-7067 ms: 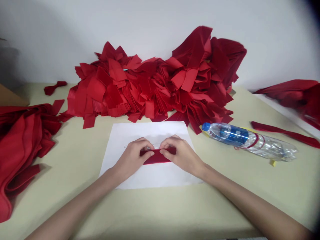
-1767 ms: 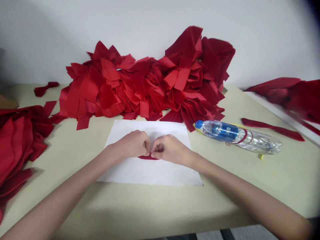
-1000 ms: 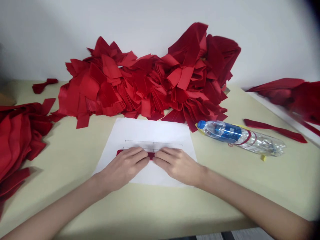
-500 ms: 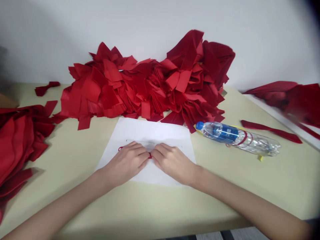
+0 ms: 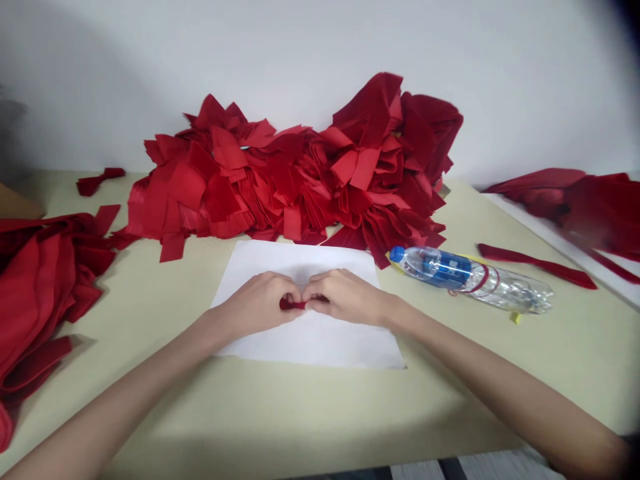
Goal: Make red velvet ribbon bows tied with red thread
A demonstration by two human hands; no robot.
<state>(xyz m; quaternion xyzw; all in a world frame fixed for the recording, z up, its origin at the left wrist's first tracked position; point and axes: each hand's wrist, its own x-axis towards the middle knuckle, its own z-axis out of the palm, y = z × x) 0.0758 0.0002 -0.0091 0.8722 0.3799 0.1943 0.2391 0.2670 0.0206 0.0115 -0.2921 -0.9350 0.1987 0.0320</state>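
My left hand (image 5: 260, 303) and my right hand (image 5: 345, 297) meet knuckle to knuckle over a white sheet of paper (image 5: 310, 337) on the beige table (image 5: 280, 420). Both hands are closed, pinching a small folded red fabric strip (image 5: 291, 304) between their fingertips. Only a bit of the strip shows between the thumbs; the rest is hidden under the fingers. The lines drawn on the paper are covered by the hands.
A big heap of red fabric pieces (image 5: 305, 177) lies against the wall behind the paper. More red cloth (image 5: 35, 280) is piled at the left and at the far right (image 5: 580, 203). A clear plastic bottle (image 5: 470, 283) lies on its side right of the paper, near a long red strip (image 5: 535, 265).
My hands lay flat on the strip, pressing it to the paper; now they have curled shut and bunched the strip between the fingertips, slightly further up the sheet.
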